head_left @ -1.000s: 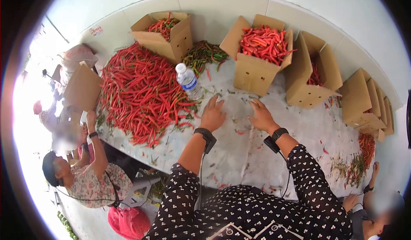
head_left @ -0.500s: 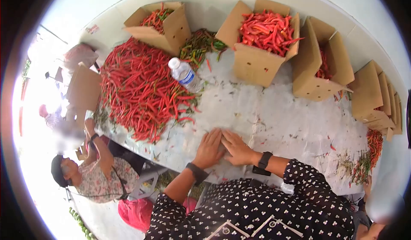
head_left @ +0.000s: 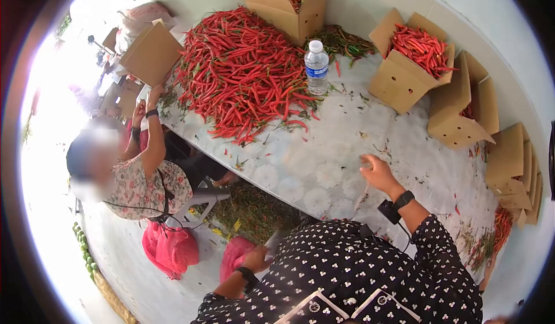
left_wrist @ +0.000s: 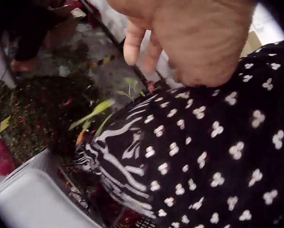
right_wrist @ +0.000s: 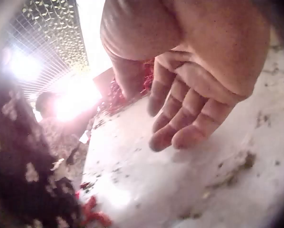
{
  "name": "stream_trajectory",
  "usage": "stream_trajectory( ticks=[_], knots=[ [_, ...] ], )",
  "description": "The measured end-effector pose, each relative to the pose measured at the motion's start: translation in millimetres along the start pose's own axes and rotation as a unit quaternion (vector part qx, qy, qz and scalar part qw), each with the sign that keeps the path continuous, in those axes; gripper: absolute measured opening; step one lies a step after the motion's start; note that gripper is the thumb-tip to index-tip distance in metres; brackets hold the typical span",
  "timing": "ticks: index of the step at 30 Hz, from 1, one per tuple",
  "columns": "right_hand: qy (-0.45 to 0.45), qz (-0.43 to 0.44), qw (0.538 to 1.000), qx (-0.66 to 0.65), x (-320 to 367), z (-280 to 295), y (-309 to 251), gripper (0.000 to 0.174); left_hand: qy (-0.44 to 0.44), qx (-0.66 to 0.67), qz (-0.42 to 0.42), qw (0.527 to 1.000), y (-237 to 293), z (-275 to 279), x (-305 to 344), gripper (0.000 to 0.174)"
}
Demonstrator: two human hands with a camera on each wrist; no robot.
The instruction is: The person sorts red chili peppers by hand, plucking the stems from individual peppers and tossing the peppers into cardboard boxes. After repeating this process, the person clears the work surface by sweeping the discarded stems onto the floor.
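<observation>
My left hand (head_left: 256, 259) is down at my left side, below the table's edge and close to the patterned clothing. In the left wrist view the fingers of that hand (left_wrist: 199, 42) hang loosely beside the black-and-white cloth, and nothing shows in them. Over the white-covered table (head_left: 289, 168) is my right hand (head_left: 380, 172). The right wrist view shows its palm (right_wrist: 204, 71) with the fingers slightly bent and bare, low above the table top. A big pile of red chillies (head_left: 243, 75) lies at the table's far left, with a water bottle (head_left: 317, 72) at its right edge.
Along the wall stand cardboard boxes with chillies, one at the back (head_left: 289, 12) and another (head_left: 413, 64) to its right. A person in a floral shirt (head_left: 150, 191) sits at the left. Pink sacks (head_left: 170, 252) and a heap of plant scraps (head_left: 254, 211) lie on the floor.
Both hands were apart over the table, then met near its front edge. Now the left hand has dropped to my left side and the right rests apart over the table. The head view has turned left.
</observation>
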State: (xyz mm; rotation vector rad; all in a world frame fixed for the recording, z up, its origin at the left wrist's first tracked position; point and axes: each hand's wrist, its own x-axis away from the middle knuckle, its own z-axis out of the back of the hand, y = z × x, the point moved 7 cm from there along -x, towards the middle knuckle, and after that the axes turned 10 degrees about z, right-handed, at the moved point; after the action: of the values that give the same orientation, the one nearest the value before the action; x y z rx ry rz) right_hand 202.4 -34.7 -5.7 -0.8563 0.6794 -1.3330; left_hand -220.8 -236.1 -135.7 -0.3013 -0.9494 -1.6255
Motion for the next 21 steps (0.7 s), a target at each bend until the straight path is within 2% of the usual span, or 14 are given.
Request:
stream_trajectory(
  ticks=[2, 3, 5, 9, 12, 13, 15, 17, 18, 19, 20, 21],
  knots=[
    [0.028, 0.010, 0.993, 0.114, -8.6, 11.5, 4.9, 0.031, 0.003, 0.009, 0.004, 1.000, 1.9, -21.3, 8.9, 0.031],
    [0.029, 0.013, 0.992, 0.118, -15.5, 13.1, 3.4, 0.031, 0.001, 0.015, 0.008, 1.000, 14.1, -25.4, 2.8, 0.032],
    [-0.086, 0.048, 0.990, 0.102, -34.2, -1.6, -4.3, 0.031, -0.003, 0.026, 0.014, 1.000, -15.5, -55.1, 38.4, 0.033],
    [-0.071, 0.096, 0.986, 0.112, -97.4, -13.0, -21.0, 0.030, -0.020, 0.048, 0.040, 0.998, -87.8, -113.6, 118.2, 0.036],
    [-0.033, 0.117, 0.984, 0.132, -152.8, -25.9, -17.8, 0.034, -0.030, 0.067, 0.070, 0.995, -94.8, -144.8, 146.9, 0.038],
    [-0.009, 0.132, 0.978, 0.160, -171.2, -31.6, -13.7, 0.039, -0.033, 0.070, 0.080, 0.994, -6.2, -84.9, 40.9, 0.039],
    [0.013, 0.148, 0.972, 0.184, -195.9, -42.0, -19.4, 0.044, -0.041, 0.077, 0.100, 0.991, -19.5, -72.6, 41.0, 0.040],
    [0.073, 0.160, 0.966, 0.189, -213.8, -48.6, -37.0, 0.053, -0.044, 0.081, 0.114, 0.989, -14.0, -58.9, 39.2, 0.041],
    [0.110, 0.161, 0.959, 0.204, -218.6, -54.6, -42.2, 0.052, -0.025, 0.103, 0.173, 0.979, -12.1, -37.7, 41.4, 0.040],
    [0.109, 0.162, 0.960, 0.201, -223.1, -63.3, -45.0, 0.052, -0.007, 0.124, 0.230, 0.965, -12.9, -21.1, 40.6, 0.040],
    [0.103, 0.135, 0.962, 0.216, -227.4, -70.2, -43.6, 0.050, -0.006, 0.124, 0.234, 0.964, -11.6, -16.2, 33.1, 0.040],
    [0.097, 0.106, 0.962, 0.231, -230.1, -74.9, -40.9, 0.047, 0.036, 0.133, 0.220, 0.966, -8.7, -8.1, 24.7, 0.038]
  ],
)
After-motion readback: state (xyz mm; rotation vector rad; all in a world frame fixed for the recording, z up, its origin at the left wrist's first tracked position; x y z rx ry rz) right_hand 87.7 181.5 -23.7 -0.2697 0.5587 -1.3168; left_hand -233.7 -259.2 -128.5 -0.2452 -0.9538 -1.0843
